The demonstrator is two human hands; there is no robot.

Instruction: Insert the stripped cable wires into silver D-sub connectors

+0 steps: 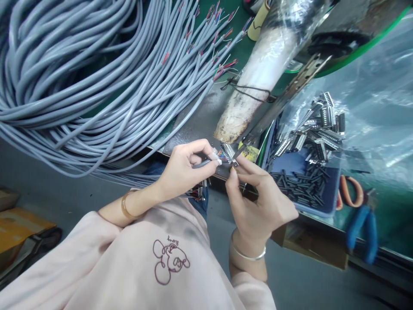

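Note:
My left hand (pixel 190 168) pinches a grey cable (pixel 201 164) between thumb and forefinger, close to its stripped end. Thin coloured wires (pixel 222 155) fan out from that end towards a metal multi-pin connector (pixel 229 151). At the connector's right end, the thumb and forefinger of my right hand (pixel 258 193) are closed together. A small dark bit shows at those fingertips, too small to name. Just above both hands, the lower end of a perforated metal bar (pixel 284 101) comes close to the connector.
Coiled grey cables (pixel 80 99) with stripped ends fill the left. A plastic-wrapped white duct (pixel 258 82) slopes down over the bench. At right, a blue tray (pixel 334 189) holds connectors (pixel 319 129) and short black tubes (pixel 300 189), beside blue-handled cutters (pixel 364 228) and orange-handled scissors (pixel 355 191).

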